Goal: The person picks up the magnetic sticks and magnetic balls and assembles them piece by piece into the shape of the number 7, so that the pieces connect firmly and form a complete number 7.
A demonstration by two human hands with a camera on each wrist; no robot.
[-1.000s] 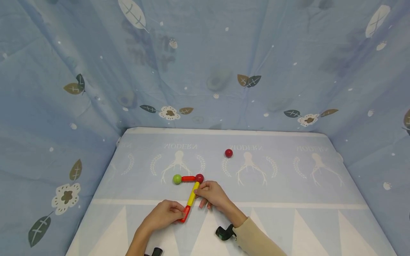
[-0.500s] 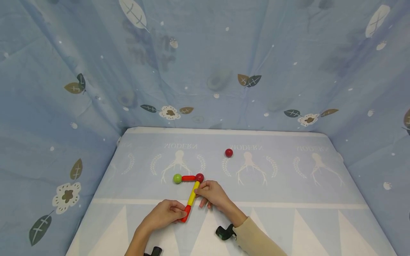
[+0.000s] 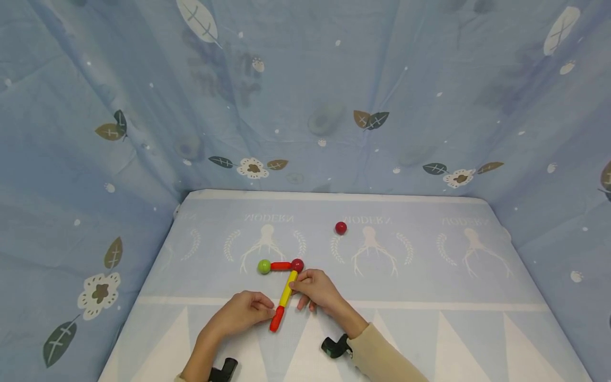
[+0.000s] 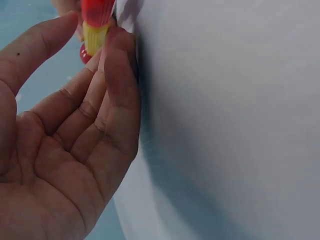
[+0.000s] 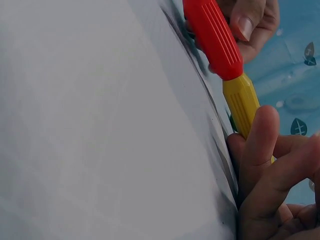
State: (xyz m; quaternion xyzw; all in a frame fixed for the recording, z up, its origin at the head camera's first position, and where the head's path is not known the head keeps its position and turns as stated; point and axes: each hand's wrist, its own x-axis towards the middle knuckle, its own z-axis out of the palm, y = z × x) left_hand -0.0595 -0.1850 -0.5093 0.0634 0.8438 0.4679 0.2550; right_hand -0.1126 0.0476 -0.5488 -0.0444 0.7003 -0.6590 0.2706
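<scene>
In the head view, my right hand (image 3: 319, 289) pinches a yellow magnetic rod (image 3: 286, 293). A red magnetic rod (image 3: 277, 319) continues from its near end, the two meeting end to end. My left hand (image 3: 242, 314) is beside that red rod, its fingers loosely bent and the thumb apart from them in the left wrist view. Beyond the yellow rod's far end sits a dark red ball (image 3: 297, 265). A second red rod (image 3: 280, 266) runs left from this ball to a green ball (image 3: 264, 267). The right wrist view shows the ribbed red rod (image 5: 215, 40) close up.
Farther back on the patterned tabletop (image 3: 420, 276) lies a single red ball (image 3: 341, 228). Blue printed cloth (image 3: 305, 106) hangs along the back and both sides. Black wrist devices, such as the right one (image 3: 334, 346), are close to the table.
My left hand has let go of the near red rod and drawn slightly left. My right hand keeps its pinch on the yellow rod, and the balls have not moved.
</scene>
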